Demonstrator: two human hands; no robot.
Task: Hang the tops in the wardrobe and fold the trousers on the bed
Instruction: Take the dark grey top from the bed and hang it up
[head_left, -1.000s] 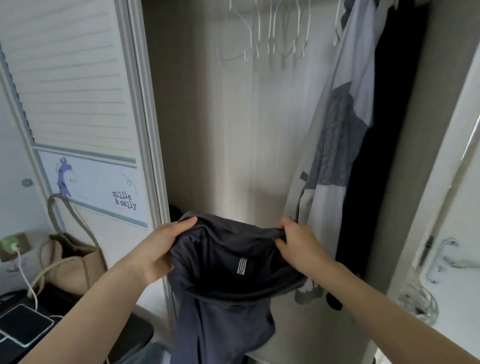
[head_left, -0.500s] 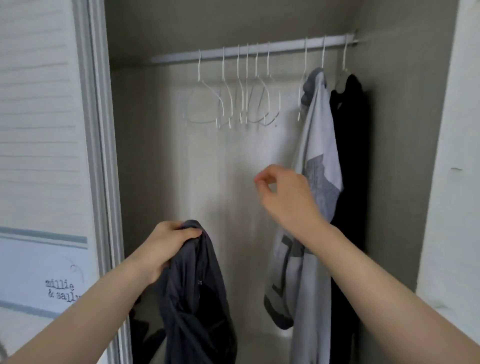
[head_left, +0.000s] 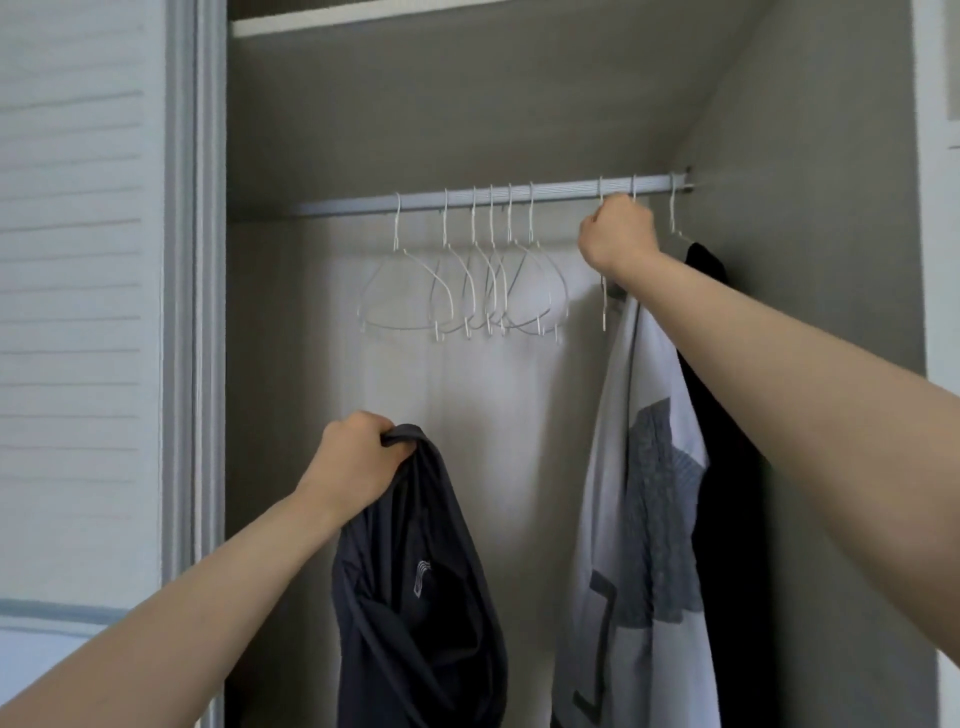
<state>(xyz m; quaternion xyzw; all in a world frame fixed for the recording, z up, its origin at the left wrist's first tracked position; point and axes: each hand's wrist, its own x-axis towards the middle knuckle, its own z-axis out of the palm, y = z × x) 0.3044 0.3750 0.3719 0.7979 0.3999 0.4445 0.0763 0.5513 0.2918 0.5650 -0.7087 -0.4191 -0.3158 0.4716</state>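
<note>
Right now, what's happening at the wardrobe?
A person is hanging tops. The left hand grips a dark grey top that hangs down, not yet on a hanger. The right hand is up at the rail, closed around a hanger neck beside the hung light grey top and black top. Several empty white hangers hang further left.
</note>
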